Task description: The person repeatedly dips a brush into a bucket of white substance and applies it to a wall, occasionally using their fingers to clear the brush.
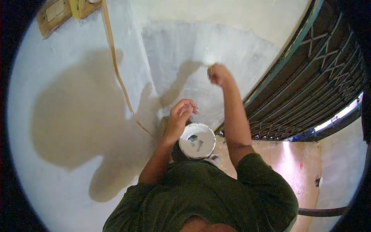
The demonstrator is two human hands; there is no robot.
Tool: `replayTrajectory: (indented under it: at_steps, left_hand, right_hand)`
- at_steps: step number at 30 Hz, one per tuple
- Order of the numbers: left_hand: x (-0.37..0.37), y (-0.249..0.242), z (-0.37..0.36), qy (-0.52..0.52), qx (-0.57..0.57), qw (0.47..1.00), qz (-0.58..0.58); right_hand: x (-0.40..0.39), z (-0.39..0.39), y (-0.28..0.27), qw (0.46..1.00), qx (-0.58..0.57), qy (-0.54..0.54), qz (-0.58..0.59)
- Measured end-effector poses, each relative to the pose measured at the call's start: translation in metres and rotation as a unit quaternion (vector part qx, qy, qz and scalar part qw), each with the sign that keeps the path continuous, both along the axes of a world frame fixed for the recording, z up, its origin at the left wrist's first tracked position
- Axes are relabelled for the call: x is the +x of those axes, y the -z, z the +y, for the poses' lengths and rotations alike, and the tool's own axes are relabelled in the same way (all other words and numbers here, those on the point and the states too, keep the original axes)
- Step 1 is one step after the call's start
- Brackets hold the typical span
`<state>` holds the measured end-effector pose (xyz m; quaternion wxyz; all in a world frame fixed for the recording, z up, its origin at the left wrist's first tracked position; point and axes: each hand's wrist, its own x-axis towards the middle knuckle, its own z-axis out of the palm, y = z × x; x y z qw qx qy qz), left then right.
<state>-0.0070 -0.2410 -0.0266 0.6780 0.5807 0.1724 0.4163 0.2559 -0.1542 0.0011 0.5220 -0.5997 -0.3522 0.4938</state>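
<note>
My right hand (219, 74) is raised close to the wall (176, 46), its fingers closed. Something small and pale shows at its fingertips, too blurred to name. Around that spot the wall has a grey-blue coated patch with a curved upper edge, below a cream area. My left hand (182, 116) hangs just above the rim of a white bucket (198, 154), fingers loosely bent and apart, with nothing visible in them. Inside the bucket are dark grey smears, and its rim is stained.
A folding metal gate (305, 77) stands on the right, bordered by a greenish frame. A tan cable (116, 71) runs down the left wall from a switch plate (54, 15). Tan floor (286, 166) shows at lower right. My shadow falls across the left wall.
</note>
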Motion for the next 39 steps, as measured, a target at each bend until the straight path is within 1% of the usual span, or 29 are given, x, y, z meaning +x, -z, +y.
replayTrajectory:
  at_steps: [1,2,4,7,8,10,11,12,13,14,15,16,17,18,23,24,25,26,27,28,29,30,32,33,34,35,36,38,39]
  left_hand:
    - [0.002,0.0,-0.001,0.008,0.007,1.0,0.004]
    - [0.005,0.0,-0.002,0.011,0.007,1.0,0.003]
    - [0.01,0.001,-0.005,0.019,0.004,1.0,0.018]
    - [0.016,0.005,-0.008,0.038,0.0,0.999,0.01]
    - [0.017,0.005,-0.009,0.04,0.0,0.999,0.011]
    - [0.02,0.004,-0.01,0.052,0.008,0.999,0.013]
    - [0.021,0.003,-0.009,0.053,0.01,0.998,0.011]
    - [0.021,0.003,-0.01,0.057,0.003,0.998,0.006]
    - [0.02,0.003,-0.011,0.059,-0.005,0.998,0.0]
    - [0.02,0.001,-0.012,0.057,-0.005,0.998,-0.003]
    - [0.019,-0.002,-0.012,0.047,-0.003,0.999,0.006]
    - [0.018,-0.003,-0.012,0.037,-0.003,0.999,0.017]
    - [0.017,-0.002,-0.012,0.034,-0.005,0.999,0.017]
    - [0.016,-0.003,-0.011,0.035,0.002,0.999,0.009]
    - [0.01,-0.006,-0.009,0.014,0.018,1.0,0.019]
    - [0.009,-0.006,-0.007,0.014,0.009,1.0,0.011]
    - [0.01,-0.006,-0.006,0.013,0.001,1.0,0.002]
    - [0.01,-0.006,-0.005,0.012,0.001,1.0,0.001]
    - [0.01,-0.005,-0.003,0.013,0.001,1.0,0.002]
    - [0.011,-0.004,-0.003,0.014,0.0,1.0,0.003]
    - [0.011,-0.005,-0.003,0.013,0.0,1.0,0.003]
    - [0.011,-0.007,-0.005,0.006,0.001,1.0,0.003]
    - [0.008,-0.007,-0.004,-0.003,0.002,1.0,0.001]
    - [0.006,-0.005,-0.003,-0.009,0.007,1.0,-0.006]
    - [0.003,-0.003,-0.003,-0.015,0.013,1.0,-0.012]
    - [0.001,-0.001,-0.002,-0.018,0.011,1.0,-0.013]
    - [-0.001,0.001,-0.002,-0.022,0.001,1.0,-0.015]
    - [-0.006,0.004,-0.001,-0.027,-0.012,0.999,-0.016]
    - [-0.008,0.006,0.0,-0.03,-0.012,0.999,-0.01]
  right_hand:
    - [0.03,0.02,-0.002,0.955,0.128,-0.047,-0.263]
    - [-0.015,-0.024,-0.089,0.993,0.109,0.019,-0.044]
    - [-0.033,-0.042,-0.152,0.976,0.189,0.074,-0.082]
    - [-0.041,-0.058,-0.193,0.965,0.219,0.118,-0.08]
    - [-0.039,-0.055,-0.184,0.965,0.219,0.12,-0.079]
    - [-0.029,-0.038,-0.14,0.937,0.136,0.119,-0.3]
    - [-0.031,-0.029,-0.11,0.926,0.122,0.146,-0.327]
    - [-0.032,-0.018,-0.067,0.913,0.109,0.172,-0.354]
    - [-0.019,0.003,-0.003,0.88,0.128,0.177,-0.422]
    - [-0.032,-0.005,0.023,0.915,0.052,0.143,-0.374]
    - [-0.032,0.0,0.073,0.924,0.029,0.119,-0.361]
    - [-0.045,-0.009,0.102,0.923,0.021,0.092,-0.374]
    - [-0.04,-0.007,0.141,0.868,-0.021,-0.057,-0.493]
    - [-0.037,-0.003,0.166,0.778,-0.06,-0.204,-0.591]
    - [-0.027,0.016,0.129,0.793,0.03,-0.221,-0.567]
    - [-0.011,0.028,0.101,0.734,0.207,-0.248,-0.597]
    - [-0.022,0.027,0.038,0.946,0.102,-0.163,-0.262]
    - [-0.028,0.034,-0.011,0.99,0.045,-0.072,-0.116]
    - [-0.032,0.043,-0.048,0.993,0.029,-0.063,0.098]
    - [-0.033,0.049,-0.081,0.988,0.031,-0.063,0.135]
    - [-0.06,0.026,-0.117,0.99,0.105,-0.019,0.095]
    - [-0.076,0.017,-0.128,0.99,0.104,-0.02,0.095]
    - [-0.101,0.006,-0.136,0.981,0.167,0.046,-0.089]
    - [-0.113,-0.002,-0.133,0.969,0.155,0.081,-0.177]
    - [-0.11,0.011,-0.109,0.952,0.161,0.087,-0.246]
    - [-0.103,0.034,-0.066,0.887,0.236,0.157,-0.365]
    - [-0.097,0.055,-0.022,0.796,0.305,0.222,-0.473]
    - [-0.097,0.057,0.035,0.862,0.196,0.222,-0.411]
    - [-0.097,0.055,0.064,0.869,0.169,0.213,-0.413]
